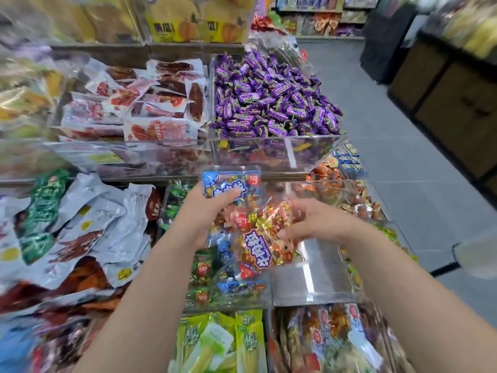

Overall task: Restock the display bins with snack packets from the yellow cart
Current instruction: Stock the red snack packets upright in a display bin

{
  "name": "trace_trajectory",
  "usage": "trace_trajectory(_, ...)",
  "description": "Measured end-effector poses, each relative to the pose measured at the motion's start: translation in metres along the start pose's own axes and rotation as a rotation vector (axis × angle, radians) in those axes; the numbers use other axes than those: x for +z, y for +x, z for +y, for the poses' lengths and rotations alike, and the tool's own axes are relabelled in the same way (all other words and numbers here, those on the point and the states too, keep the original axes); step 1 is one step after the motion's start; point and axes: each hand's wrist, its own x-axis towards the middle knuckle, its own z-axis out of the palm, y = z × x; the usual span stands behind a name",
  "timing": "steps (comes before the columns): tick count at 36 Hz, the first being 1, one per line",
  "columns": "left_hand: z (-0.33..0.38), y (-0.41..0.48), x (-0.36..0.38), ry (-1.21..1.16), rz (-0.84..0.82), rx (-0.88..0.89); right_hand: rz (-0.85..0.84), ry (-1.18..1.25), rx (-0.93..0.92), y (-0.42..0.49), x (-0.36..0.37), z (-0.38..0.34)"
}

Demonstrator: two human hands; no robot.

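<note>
We have a blue packet (228, 184) in our left hand (200, 211), fingers closed round it; our right hand (309, 224) pinches a gold packet (261, 246) over the half-filled bin (309, 292); more restocking remains

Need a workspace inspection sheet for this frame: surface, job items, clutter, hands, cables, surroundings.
Surface: tiered clear acrylic display bins, most well filled; the bin under the right hand shows bare bottom.
Job's things: blue snack packet in the left hand; orange-gold snack packet in the right hand, over similar packets below. Yellow cart not in view.
Clutter: purple candies heaped high; white-and-red packets and white-and-green packets lie loosely piled.
Grippers: left hand closed on the blue packet; right hand fingers pinch the orange-gold packet.
Cables: nothing seen.
Surroundings: grey tiled aisle floor, more stocked shelves behind; picture edges blurred.
</note>
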Motion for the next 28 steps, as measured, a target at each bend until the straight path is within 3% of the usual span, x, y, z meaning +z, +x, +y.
trace_trajectory(2, 0.000, -0.005, -0.013, -0.052, 0.058, -0.027, 0.039, 0.052, 0.000, -0.006, 0.001, 0.004)
trace_trajectory(8, -0.013, -0.024, -0.058, -0.032, 0.192, -0.011, 0.372, 0.582, -0.011, -0.024, 0.007, 0.029)
trace_trajectory(11, -0.021, -0.035, -0.074, 0.071, 0.148, -0.049, 0.462, 0.797, 0.025, -0.033, 0.019, 0.044)
trace_trajectory(15, -0.025, -0.049, -0.078, 0.308, -0.112, -0.082, 0.536, 1.097, 0.049, -0.035, 0.033, 0.061)
trace_trajectory(20, -0.033, -0.052, -0.055, 0.672, -0.286, -0.122, 0.626, 1.181, 0.255, -0.030, 0.050, 0.077)
trace_trajectory(24, -0.039, -0.049, -0.031, 0.834, -0.486, -0.056, 0.628, 1.139, 0.204, -0.028, 0.059, 0.080)
trace_trajectory(28, -0.054, -0.045, -0.020, 0.895, -0.482, -0.106, 0.609, 0.969, 0.166, -0.030, 0.062, 0.078)
